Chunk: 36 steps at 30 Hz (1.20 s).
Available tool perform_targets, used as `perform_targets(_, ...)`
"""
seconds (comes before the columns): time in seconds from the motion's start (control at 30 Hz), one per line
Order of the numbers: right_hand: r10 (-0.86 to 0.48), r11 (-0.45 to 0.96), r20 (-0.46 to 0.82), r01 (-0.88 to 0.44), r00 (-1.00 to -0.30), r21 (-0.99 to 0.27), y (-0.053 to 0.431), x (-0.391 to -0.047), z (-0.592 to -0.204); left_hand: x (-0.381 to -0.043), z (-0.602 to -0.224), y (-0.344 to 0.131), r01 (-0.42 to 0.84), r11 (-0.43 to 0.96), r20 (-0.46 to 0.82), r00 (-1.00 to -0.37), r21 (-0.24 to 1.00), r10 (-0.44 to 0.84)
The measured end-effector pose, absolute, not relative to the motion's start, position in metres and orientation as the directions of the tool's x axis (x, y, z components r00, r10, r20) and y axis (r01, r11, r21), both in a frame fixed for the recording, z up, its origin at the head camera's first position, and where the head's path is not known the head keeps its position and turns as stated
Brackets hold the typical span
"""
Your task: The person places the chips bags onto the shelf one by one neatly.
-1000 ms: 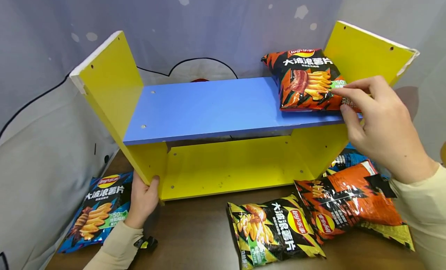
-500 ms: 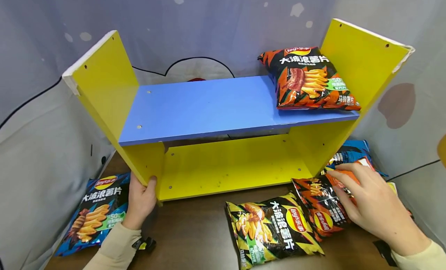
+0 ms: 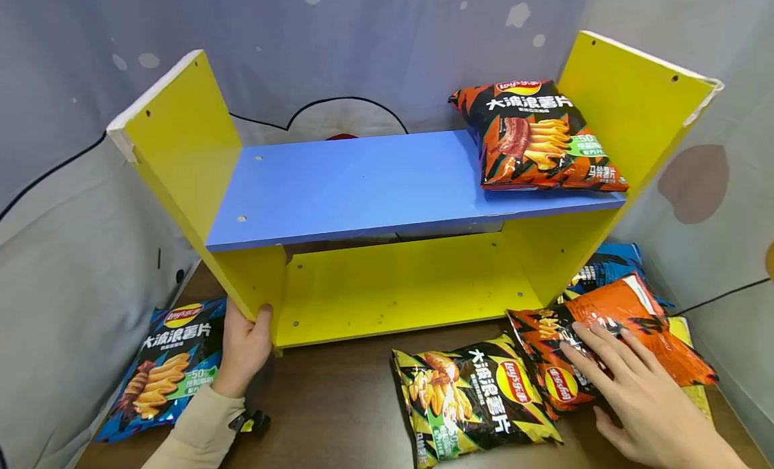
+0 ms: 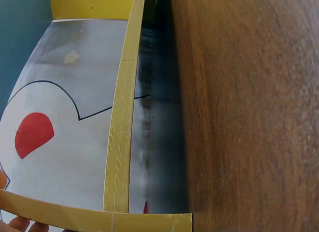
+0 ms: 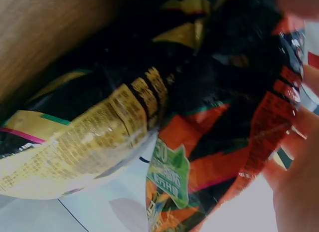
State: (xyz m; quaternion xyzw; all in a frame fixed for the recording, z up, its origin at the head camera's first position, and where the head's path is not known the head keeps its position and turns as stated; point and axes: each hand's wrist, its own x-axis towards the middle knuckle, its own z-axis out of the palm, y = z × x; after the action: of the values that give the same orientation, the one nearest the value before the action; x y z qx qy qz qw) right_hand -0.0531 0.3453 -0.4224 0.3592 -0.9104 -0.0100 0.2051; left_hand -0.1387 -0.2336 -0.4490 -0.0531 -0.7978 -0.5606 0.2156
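In the head view, my left hand [image 3: 244, 348] grips the lower left side panel of a yellow and blue shelf unit [image 3: 338, 180], thumb in front. Its fingertips [image 4: 37, 226] curl over the panel's edge at the bottom of the left wrist view. My right hand [image 3: 647, 395] rests on an orange and black bag of potato chips [image 3: 629, 308], fingers extended across the wrapper and thumb held apart near its lower edge. That bag [image 5: 214, 157] fills much of the right wrist view. Another orange chip bag [image 3: 532, 143] leans at the right end of the blue shelf board.
A yellow and black chip bag [image 3: 471, 398] lies in front of the shelf. Another yellow bag [image 3: 698, 402] is partly under the orange one, and a blue bag [image 3: 613, 264] sits behind it. A blue chip bag [image 3: 166, 371] lies left of the shelf, beside the curtain.
My right hand has left the orange chip bag on the blue board and come down to the orange bag on the table. The left hand keeps its grip on the shelf.
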Motion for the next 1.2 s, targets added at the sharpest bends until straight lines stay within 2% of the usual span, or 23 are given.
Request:
perform_targets(0.13, -0.672, 0.733, 0.328, -0.657, -0.663, 0.173, 0.347, -0.055, -0.43, -0.139, -0.45, -0.234, 0.334, 0.36, 0.409, -0.899, 0.871, -0.156)
perform_targets(0.4, -0.613, 0.786, 0.434, -0.565, -0.661, 0.251, 0.34, -0.06, -0.444, -0.141, -0.453, -0.234, 0.375, 0.333, 0.44, -0.887, 0.865, -0.141)
perform_targets(0.6, -0.613, 0.789, 0.447, -0.527, -0.651, 0.315, 0.338, -0.061, -0.451, -0.141, -0.453, -0.235, 0.371, 0.329, 0.433, -0.891, 0.868, -0.138)
perform_targets(0.93, -0.669, 0.735, 0.515, -0.58, -0.536, 0.351, 0.339, -0.065, -0.453, -0.14, -0.45, -0.234, 0.348, 0.337, 0.413, -0.899, 0.875, -0.143)
perform_targets(1.2, -0.7, 0.704, 0.5, -0.612, -0.51, 0.361, 0.336, -0.064, -0.444, -0.138, -0.449, -0.234, 0.309, 0.351, 0.38, -0.912, 0.884, -0.153)
